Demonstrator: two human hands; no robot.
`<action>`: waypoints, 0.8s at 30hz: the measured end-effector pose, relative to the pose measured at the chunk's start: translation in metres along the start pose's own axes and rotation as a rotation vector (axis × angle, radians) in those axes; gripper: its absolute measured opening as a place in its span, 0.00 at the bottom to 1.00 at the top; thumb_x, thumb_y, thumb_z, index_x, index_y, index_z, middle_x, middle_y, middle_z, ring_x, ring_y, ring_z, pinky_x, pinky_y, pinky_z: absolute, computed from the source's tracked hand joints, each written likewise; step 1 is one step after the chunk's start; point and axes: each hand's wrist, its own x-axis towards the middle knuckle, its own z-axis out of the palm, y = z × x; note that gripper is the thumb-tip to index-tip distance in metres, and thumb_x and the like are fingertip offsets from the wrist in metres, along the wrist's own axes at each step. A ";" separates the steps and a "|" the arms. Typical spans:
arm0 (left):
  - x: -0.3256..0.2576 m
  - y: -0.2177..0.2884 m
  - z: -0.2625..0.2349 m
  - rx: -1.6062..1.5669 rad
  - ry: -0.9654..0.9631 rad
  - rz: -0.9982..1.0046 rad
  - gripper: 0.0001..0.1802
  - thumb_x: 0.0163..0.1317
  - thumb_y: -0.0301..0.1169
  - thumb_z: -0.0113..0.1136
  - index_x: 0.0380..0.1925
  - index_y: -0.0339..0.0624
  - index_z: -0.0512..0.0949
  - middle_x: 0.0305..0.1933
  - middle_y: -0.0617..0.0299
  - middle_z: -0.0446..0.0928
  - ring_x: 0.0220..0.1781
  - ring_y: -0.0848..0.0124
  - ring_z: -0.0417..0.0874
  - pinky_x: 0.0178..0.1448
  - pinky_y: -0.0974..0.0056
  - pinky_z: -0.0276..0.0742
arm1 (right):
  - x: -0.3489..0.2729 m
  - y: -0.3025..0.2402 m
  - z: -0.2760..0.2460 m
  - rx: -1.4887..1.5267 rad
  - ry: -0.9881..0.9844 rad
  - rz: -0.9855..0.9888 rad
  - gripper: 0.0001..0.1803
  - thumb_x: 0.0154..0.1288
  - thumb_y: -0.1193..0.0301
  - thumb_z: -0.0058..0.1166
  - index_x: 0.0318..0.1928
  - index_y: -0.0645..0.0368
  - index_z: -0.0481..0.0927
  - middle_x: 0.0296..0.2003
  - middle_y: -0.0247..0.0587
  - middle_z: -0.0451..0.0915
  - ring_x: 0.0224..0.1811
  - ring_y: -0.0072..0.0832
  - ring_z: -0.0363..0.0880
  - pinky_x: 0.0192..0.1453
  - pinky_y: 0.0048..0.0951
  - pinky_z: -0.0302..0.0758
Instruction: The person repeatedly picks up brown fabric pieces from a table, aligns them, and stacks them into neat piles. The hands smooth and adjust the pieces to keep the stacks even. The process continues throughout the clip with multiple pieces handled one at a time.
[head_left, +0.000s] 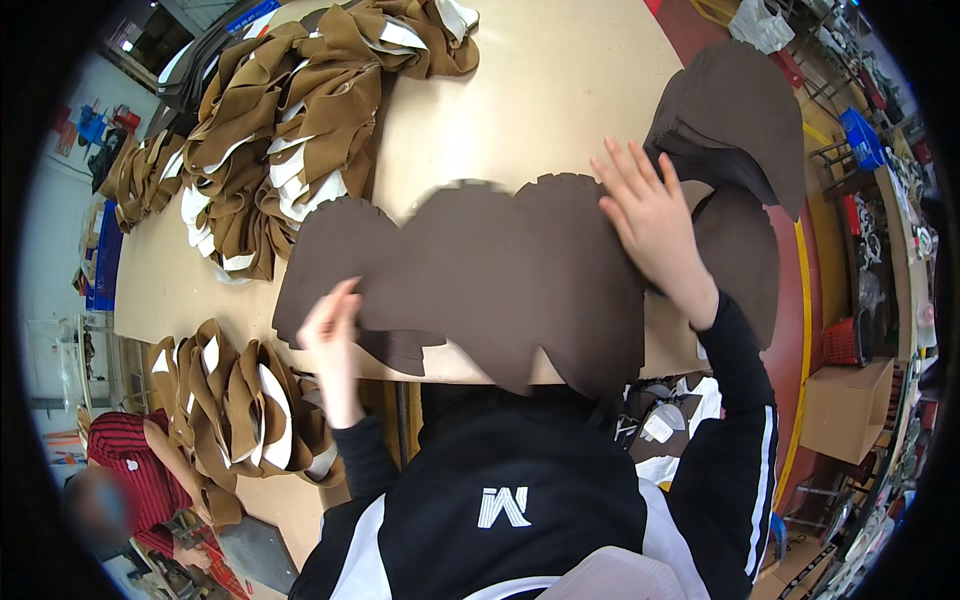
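Dark brown cut sheet pieces [480, 270], with curved outlines and notched far edges, lie in front of me and hang slightly over the near table edge. They look like soft fabric or leather panels; the middle one is smeared by motion. My right hand [650, 225] rests near their right side, palm down, fingers stretched and spread, gripping nothing. Over the left part is my left hand [330, 325], its fingers blurred, so I cannot tell whether it pinches an edge. Beyond my right hand sits a thick stack of similar dark brown panels [745, 110], its near end folded up.
Bundles of tan-brown pieces with white backing [290, 120] cover the table's far left. More tan pieces [240, 400] lie at the near left, beside a co-worker in a striped red shirt [130, 460]. On the right are a cardboard box [848, 408] and a red basket [846, 340].
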 end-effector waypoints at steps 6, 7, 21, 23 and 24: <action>0.019 -0.054 -0.072 0.904 0.401 0.216 0.21 0.68 0.30 0.64 0.60 0.38 0.80 0.56 0.53 0.82 0.59 0.61 0.82 0.66 0.58 0.74 | -0.056 -0.102 -0.015 0.460 -0.128 -0.403 0.30 0.70 0.51 0.55 0.71 0.38 0.72 0.74 0.26 0.67 0.77 0.26 0.62 0.83 0.48 0.48; 0.017 -0.045 -0.061 0.608 0.306 0.210 0.22 0.67 0.30 0.65 0.61 0.39 0.79 0.56 0.54 0.82 0.59 0.61 0.81 0.67 0.58 0.74 | -0.058 -0.108 -0.009 0.478 -0.173 -0.428 0.29 0.72 0.51 0.54 0.72 0.34 0.72 0.74 0.25 0.67 0.76 0.24 0.63 0.83 0.47 0.48; -0.021 0.026 0.077 0.100 -0.329 0.184 0.34 0.44 0.37 0.83 0.49 0.36 0.78 0.42 0.56 0.77 0.45 0.61 0.80 0.53 0.60 0.77 | 0.024 -0.010 0.041 0.100 -0.037 0.055 0.27 0.75 0.59 0.49 0.73 0.42 0.70 0.74 0.41 0.66 0.77 0.42 0.62 0.77 0.60 0.56; -0.024 0.019 0.075 0.128 -0.260 0.208 0.32 0.44 0.34 0.83 0.49 0.36 0.79 0.44 0.55 0.79 0.46 0.61 0.82 0.54 0.61 0.77 | 0.028 -0.002 0.031 -0.071 0.103 0.072 0.27 0.72 0.58 0.53 0.70 0.46 0.73 0.72 0.45 0.69 0.76 0.44 0.63 0.76 0.63 0.57; -0.022 0.015 0.082 0.103 -0.236 0.243 0.31 0.45 0.33 0.83 0.49 0.36 0.80 0.45 0.54 0.81 0.47 0.61 0.83 0.55 0.61 0.78 | 0.029 -0.021 0.010 -0.006 0.093 0.050 0.27 0.67 0.56 0.58 0.64 0.50 0.79 0.69 0.48 0.72 0.74 0.46 0.66 0.73 0.64 0.60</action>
